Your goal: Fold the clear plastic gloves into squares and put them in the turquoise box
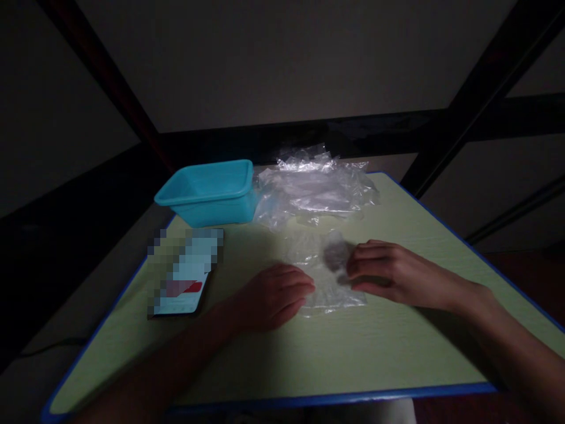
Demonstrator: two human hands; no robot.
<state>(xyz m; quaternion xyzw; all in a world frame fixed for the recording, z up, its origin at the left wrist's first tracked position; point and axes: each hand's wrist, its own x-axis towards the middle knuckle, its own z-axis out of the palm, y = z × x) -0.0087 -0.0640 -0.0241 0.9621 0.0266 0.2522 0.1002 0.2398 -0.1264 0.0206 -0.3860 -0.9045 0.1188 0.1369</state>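
Note:
A small clear plastic bag [329, 277] lies flat on the green table [353, 353] between my two hands. My left hand [273, 296] rests palm down on the bag's left edge, fingers stretched out and close together. My right hand [388, 272] lies on the bag's right side, its fingertips pressed together on the plastic. Whether those fingers pinch the film I cannot make out in the dim light.
A turquoise plastic tub [207, 191] stands at the back left of the table. Beside it lies a heap of crumpled clear plastic bags [315, 188]. A phone [185, 277] with a lit screen lies left of my left hand. The table has a blue rim.

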